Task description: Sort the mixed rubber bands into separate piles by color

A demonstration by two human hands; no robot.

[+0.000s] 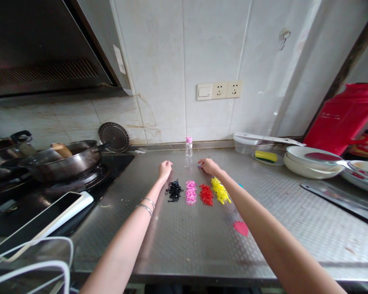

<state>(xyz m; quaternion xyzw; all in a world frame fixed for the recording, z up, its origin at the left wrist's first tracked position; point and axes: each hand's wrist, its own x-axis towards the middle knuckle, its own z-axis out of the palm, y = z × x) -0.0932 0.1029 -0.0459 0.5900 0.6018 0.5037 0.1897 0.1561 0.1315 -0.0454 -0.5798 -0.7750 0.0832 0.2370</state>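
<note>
My left hand [165,170] is above the black pile, its fingers curled together; whether anything is in them is hidden. My right hand [209,166] pinches at the counter beyond the yellow pile, with a tiny bluish-purple bit at its fingertips, too small to name. Between my forearms lie small elastic-like bands in separate heaps: black bands [173,190], pink bands [190,192], red bands [206,194] and yellow bands [220,190]. A bit of blue [241,185] shows past my right forearm, mostly covered by it. A small clear bottle [189,152] with a pink cap stands upright behind the hands.
On the steel counter [171,245] lies a flat pink piece [241,228]. Left are a stove with a pan [64,163] and a white device [43,224] with cables. Right are stacked bowls [309,167], a cleaver-like blade [340,202], a yellow sponge [265,156] and a red thermos [340,114].
</note>
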